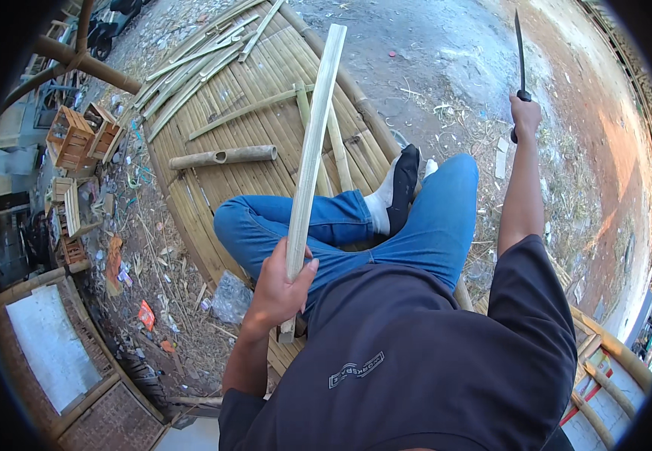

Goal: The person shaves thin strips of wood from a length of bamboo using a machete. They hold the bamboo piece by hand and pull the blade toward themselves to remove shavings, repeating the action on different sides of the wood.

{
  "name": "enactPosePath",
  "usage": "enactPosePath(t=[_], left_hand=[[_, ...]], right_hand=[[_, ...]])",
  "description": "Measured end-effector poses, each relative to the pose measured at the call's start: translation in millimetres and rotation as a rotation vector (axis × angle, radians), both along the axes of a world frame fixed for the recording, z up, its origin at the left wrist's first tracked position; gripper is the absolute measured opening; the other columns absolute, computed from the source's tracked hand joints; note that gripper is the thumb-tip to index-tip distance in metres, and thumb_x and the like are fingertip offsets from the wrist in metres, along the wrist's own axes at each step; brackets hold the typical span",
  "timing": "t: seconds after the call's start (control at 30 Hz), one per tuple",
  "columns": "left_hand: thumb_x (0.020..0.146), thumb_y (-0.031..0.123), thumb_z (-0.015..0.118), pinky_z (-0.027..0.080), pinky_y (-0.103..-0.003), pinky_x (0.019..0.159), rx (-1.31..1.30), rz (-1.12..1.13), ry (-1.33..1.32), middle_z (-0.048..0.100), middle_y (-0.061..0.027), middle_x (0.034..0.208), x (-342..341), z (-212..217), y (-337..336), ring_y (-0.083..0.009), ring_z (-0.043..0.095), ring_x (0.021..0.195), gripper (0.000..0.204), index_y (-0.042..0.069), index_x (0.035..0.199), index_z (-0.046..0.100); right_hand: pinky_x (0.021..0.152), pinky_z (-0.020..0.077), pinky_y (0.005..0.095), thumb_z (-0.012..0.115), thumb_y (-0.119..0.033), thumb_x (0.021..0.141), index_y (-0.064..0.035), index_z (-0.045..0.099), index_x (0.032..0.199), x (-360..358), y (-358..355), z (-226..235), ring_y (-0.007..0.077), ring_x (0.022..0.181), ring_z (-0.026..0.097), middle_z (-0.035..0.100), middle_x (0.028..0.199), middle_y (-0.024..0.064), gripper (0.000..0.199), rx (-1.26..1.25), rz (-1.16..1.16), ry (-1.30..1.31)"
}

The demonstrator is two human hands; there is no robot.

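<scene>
My left hand [279, 284] is wrapped round the lower part of a long split bamboo strip [315, 143]. The strip rises in front of my lap, its far end reaching past the platform's edge. Off to the right, at arm's length, my right hand [525, 120] grips a machete [521, 52] by its black handle, the dark narrow blade pointing away from me. Nothing touches the blade. I sit cross-legged on a bamboo slat platform [224, 180].
A short bamboo tube [223, 156] with a hole lies on the platform. Several split strips [198, 64] are heaped at its far left end. Wooden crates [70, 137] stand on the littered ground to the left. A clear plastic bag [231, 298] rests by my left knee.
</scene>
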State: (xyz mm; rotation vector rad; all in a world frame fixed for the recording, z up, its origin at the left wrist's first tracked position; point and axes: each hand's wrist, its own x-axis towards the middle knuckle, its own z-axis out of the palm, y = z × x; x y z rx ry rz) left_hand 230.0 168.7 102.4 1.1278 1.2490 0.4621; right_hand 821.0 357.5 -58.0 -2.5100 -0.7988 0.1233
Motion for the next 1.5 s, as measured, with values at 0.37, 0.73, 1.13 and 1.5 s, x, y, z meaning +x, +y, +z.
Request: enactPosePath(t=[0.37, 0.73, 1.13, 1.5], left_hand=[[0.103, 0.014, 0.052, 0.040, -0.022, 0.041, -0.072, 0.032, -0.087, 0.049, 0.0016, 0.061, 34, -34, 10, -0.0047, 0.048, 0.045, 0.011, 0.003, 0.100, 0.052], [0.104, 0.015, 0.048, 0.044, -0.044, 0.059, 0.293, -0.080, 0.192, 0.057, -0.0227, 0.073, 48, -43, 5, -0.0440, 0.063, 0.071, 0.018, -0.002, 0.101, 0.051], [0.104, 0.016, 0.049, 0.040, -0.042, 0.052, 0.373, -0.066, 0.221, 0.051, -0.0224, 0.064, 58, -48, -2, -0.0423, 0.057, 0.057, 0.019, -0.002, 0.096, 0.051], [0.103, 0.011, 0.050, 0.040, -0.053, 0.053, 0.383, -0.132, 0.271, 0.056, -0.0292, 0.066, 57, -25, 6, -0.0510, 0.058, 0.066, 0.014, -0.002, 0.097, 0.048]], right_hand=[[0.058, 0.0439, 0.0372, 0.077, -0.033, 0.084, 0.0013, 0.066, 0.076, -168, -73, 67, 0.0185, 0.055, 0.053, 0.058, 0.058, 0.0086, 0.037, 0.117, 0.568, 0.169], [0.060, 0.0493, 0.0511, 0.070, -0.016, 0.064, -0.0088, 0.061, 0.072, -294, -84, 117, 0.0397, 0.064, 0.063, 0.060, 0.062, 0.0160, 0.014, -0.124, 1.250, -0.042], [0.060, 0.0516, 0.0488, 0.073, -0.015, 0.060, -0.0091, 0.066, 0.071, -277, -79, 114, 0.0371, 0.064, 0.066, 0.063, 0.062, 0.0149, 0.014, -0.133, 1.237, -0.240], [0.063, 0.0524, 0.0476, 0.075, -0.015, 0.060, -0.0089, 0.064, 0.071, -239, -52, 113, 0.0374, 0.066, 0.066, 0.064, 0.063, 0.0138, 0.017, -0.035, 1.158, -0.309]])
